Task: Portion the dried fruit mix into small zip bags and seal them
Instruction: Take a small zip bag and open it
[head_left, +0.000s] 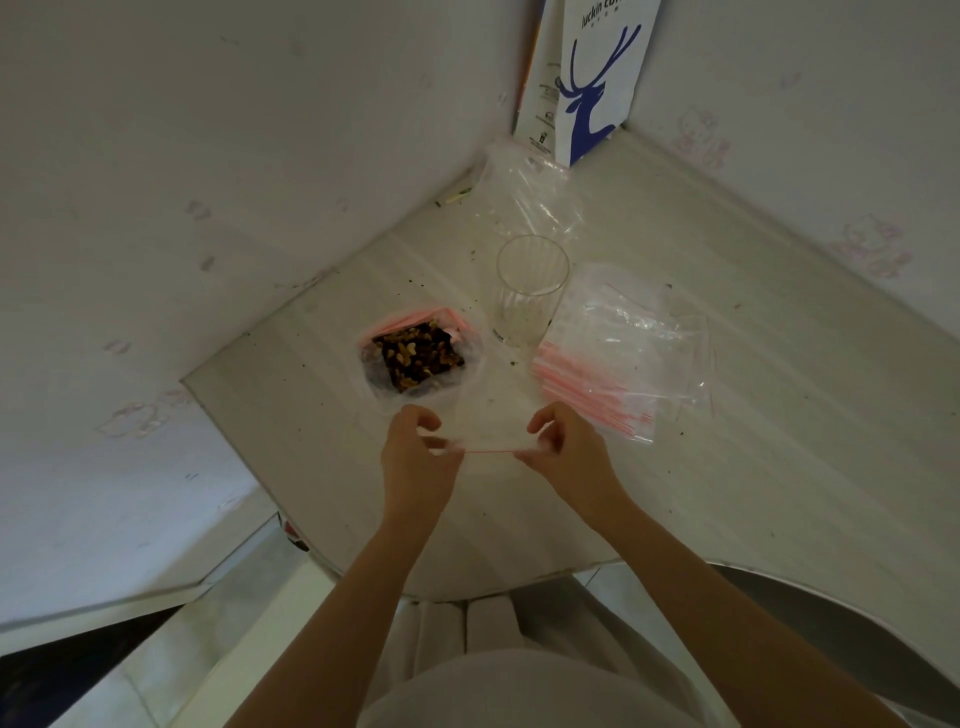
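Observation:
A small clear zip bag (488, 423) with a red seal strip is held flat just above the table, its mouth toward me. My left hand (415, 457) pinches its left corner and my right hand (566, 452) pinches its right corner. The bag looks empty. Just beyond it sits the dried fruit mix (418, 356), dark and tan pieces in an open plastic bag with a pink rim. A stack of unused zip bags (608, 384) lies to the right of my right hand.
An empty clear glass (530, 291) stands upright behind the held bag. A larger crumpled clear bag (530, 197) lies further back, before a white and blue paper bag (587, 83) in the wall corner. The pale table (753, 415) carries scattered crumbs; walls close in left and back.

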